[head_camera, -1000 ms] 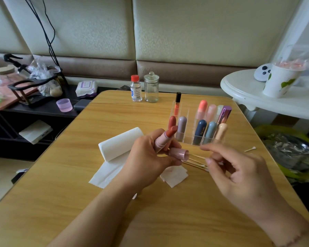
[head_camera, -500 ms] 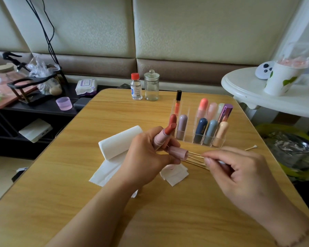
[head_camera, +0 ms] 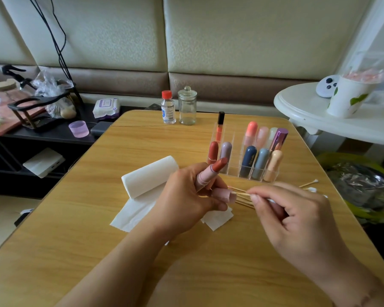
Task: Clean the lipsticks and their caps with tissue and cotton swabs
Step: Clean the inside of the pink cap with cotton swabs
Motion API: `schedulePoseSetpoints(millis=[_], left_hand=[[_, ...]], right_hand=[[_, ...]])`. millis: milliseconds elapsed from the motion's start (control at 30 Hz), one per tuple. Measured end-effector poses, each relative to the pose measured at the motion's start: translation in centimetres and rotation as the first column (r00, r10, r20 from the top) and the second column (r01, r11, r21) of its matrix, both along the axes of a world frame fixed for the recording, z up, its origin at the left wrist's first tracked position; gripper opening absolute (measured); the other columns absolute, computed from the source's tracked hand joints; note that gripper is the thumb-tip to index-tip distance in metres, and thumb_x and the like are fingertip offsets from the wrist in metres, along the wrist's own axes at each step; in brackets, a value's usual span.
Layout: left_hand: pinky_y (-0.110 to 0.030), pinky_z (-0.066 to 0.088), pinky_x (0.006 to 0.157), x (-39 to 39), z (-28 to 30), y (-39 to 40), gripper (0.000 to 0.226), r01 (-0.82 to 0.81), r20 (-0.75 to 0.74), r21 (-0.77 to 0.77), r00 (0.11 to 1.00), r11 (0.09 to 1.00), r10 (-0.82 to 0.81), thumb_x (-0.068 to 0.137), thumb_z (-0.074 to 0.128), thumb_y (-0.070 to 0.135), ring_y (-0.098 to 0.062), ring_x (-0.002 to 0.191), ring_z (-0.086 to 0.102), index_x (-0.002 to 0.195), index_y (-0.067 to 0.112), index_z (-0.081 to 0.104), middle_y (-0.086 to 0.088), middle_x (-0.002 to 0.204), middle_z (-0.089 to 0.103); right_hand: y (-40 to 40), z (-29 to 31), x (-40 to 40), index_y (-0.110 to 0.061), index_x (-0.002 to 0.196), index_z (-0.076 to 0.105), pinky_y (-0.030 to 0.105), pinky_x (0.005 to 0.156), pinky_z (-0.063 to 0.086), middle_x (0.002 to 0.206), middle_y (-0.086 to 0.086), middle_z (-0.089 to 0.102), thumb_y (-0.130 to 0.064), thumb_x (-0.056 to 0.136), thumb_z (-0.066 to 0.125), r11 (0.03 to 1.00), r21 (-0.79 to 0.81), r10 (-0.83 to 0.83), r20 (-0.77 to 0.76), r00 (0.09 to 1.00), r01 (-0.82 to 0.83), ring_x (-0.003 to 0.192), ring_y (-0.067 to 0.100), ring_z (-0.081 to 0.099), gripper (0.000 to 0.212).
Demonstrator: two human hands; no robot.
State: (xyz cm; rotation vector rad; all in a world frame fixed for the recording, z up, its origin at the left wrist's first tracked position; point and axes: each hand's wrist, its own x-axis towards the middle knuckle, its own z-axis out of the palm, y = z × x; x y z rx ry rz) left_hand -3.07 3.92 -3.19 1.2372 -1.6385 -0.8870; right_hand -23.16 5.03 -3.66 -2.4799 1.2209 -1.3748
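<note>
Left hand [head_camera: 182, 198]: grips the uncapped pink lipstick [head_camera: 211, 172] and its cap [head_camera: 225, 194], above the wooden table [head_camera: 80, 251].
Right hand [head_camera: 297, 220]: pinches a cotton swab [head_camera: 239, 193], its tip at the cap's mouth.
Supplies: tissue roll [head_camera: 149, 176]; loose swabs [head_camera: 308, 183].
Organizer [head_camera: 248, 156]: ten capped lipsticks standing.
Progress: judged early; cap cleaning under way, the rest apparently untouched.
</note>
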Motion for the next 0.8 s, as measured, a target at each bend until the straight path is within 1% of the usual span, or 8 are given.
schedulePoseSetpoints(millis=[67, 200, 300, 400, 500, 633, 733, 800], left_hand=[[-0.027, 0.058, 0.075, 0.1, -0.1, -0.14, 0.027, -0.008, -0.013, 0.008, 1.0, 1.0, 0.008, 0.067, 0.082, -0.008, -0.011, 0.079, 0.071, 0.083, 0.007, 0.067, 0.004, 0.081, 0.074], [-0.035, 0.06, 0.077, 0.47, -0.16, -0.3, 0.028, -0.024, -0.044, 0.022, 0.999, 0.999, 0.025, 0.067, 0.082, -0.008, -0.018, 0.082, 0.072, 0.084, 0.009, 0.066, -0.002, 0.085, 0.075], [-0.019, 0.054, 0.07, 0.4, -0.13, -0.11, 0.027, 0.014, -0.034, 0.045, 0.999, 0.999, -0.012, 0.067, 0.081, -0.011, -0.005, 0.075, 0.07, 0.086, 0.0, 0.066, 0.005, 0.079, 0.075], [-0.01, 0.048, 0.066, 0.08, 0.03, 0.0, 0.027, 0.053, -0.026, 0.044, 0.998, 0.998, -0.051, 0.066, 0.082, -0.011, 0.002, 0.071, 0.067, 0.087, -0.003, 0.066, 0.009, 0.077, 0.073], [-0.011, 0.05, 0.066, 0.09, 0.19, -0.03, 0.028, 0.05, -0.064, 0.036, 0.997, 0.998, -0.048, 0.068, 0.08, -0.011, 0.001, 0.073, 0.068, 0.09, -0.01, 0.063, 0.009, 0.079, 0.074], [-0.014, 0.052, 0.065, 0.34, 0.31, -0.13, 0.028, 0.035, -0.116, 0.024, 0.993, 0.999, -0.032, 0.066, 0.08, -0.014, -0.002, 0.071, 0.069, 0.083, 0.001, 0.064, 0.004, 0.08, 0.075], [-0.016, 0.053, 0.068, 0.28, 0.28, -0.12, 0.029, 0.061, -0.103, 0.045, 0.993, 0.997, -0.056, 0.064, 0.082, -0.014, -0.004, 0.071, 0.07, 0.081, 0.002, 0.065, 0.006, 0.076, 0.074], [-0.022, 0.056, 0.072, 0.26, 0.13, -0.09, 0.036, 0.085, -0.111, 0.051, 0.991, 0.995, -0.079, 0.063, 0.083, -0.013, -0.009, 0.075, 0.071, 0.073, 0.017, 0.065, 0.001, 0.08, 0.075]], right_hand=[[-0.12, -0.19, -0.06, -0.007, 0.09, 0.077, 0.007, 0.061, 0.039, 0.07, -0.009, 0.057, -0.009, 0.087, 0.064, 0.998, -0.025, -0.052, -0.041, 0.998, 0.051, 0.061, -0.001, 0.048, 0.013], [-0.03, -0.2, 0.04, -0.009, 0.091, 0.076, 0.018, 0.056, 0.042, 0.072, -0.007, 0.058, -0.011, 0.088, 0.063, 1.0, 0.029, 0.002, -0.126, 0.992, 0.002, 0.059, 0.004, 0.05, 0.014], [0.32, 0.46, 0.22, -0.011, 0.087, 0.076, 0.006, 0.057, 0.031, 0.067, -0.017, 0.049, -0.009, 0.086, 0.065, 0.993, 0.086, 0.084, -0.071, 0.994, -0.078, 0.059, -0.005, 0.046, 0.012], [0.29, 0.58, 0.17, -0.009, 0.087, 0.077, 0.002, 0.059, 0.029, 0.065, -0.016, 0.049, -0.007, 0.085, 0.066, 0.999, 0.038, 0.029, -0.006, 1.0, -0.029, 0.057, -0.009, 0.041, 0.011], [0.06, 0.34, 0.22, -0.007, 0.09, 0.076, 0.003, 0.06, 0.031, 0.071, -0.022, 0.042, -0.008, 0.087, 0.063, 0.998, -0.025, -0.057, -0.047, 0.997, 0.056, 0.058, -0.006, 0.041, 0.014], [0.36, 0.14, 0.22, -0.009, 0.088, 0.075, 0.016, 0.054, 0.037, 0.07, -0.007, 0.053, -0.009, 0.088, 0.062, 0.999, -0.024, -0.028, -0.122, 0.992, 0.025, 0.057, 0.005, 0.047, 0.013], [0.42, 0.54, 0.38, -0.012, 0.086, 0.075, 0.005, 0.057, 0.03, 0.068, -0.02, 0.045, -0.008, 0.086, 0.065, 0.995, 0.044, 0.086, -0.042, 0.995, -0.084, 0.059, -0.005, 0.045, 0.011], [0.08, 0.42, 0.22, -0.019, 0.086, 0.075, 0.005, 0.056, 0.031, 0.062, -0.019, 0.049, -0.016, 0.088, 0.066, 0.983, 0.119, 0.13, 0.081, 0.988, -0.139, 0.055, -0.001, 0.046, 0.01]])
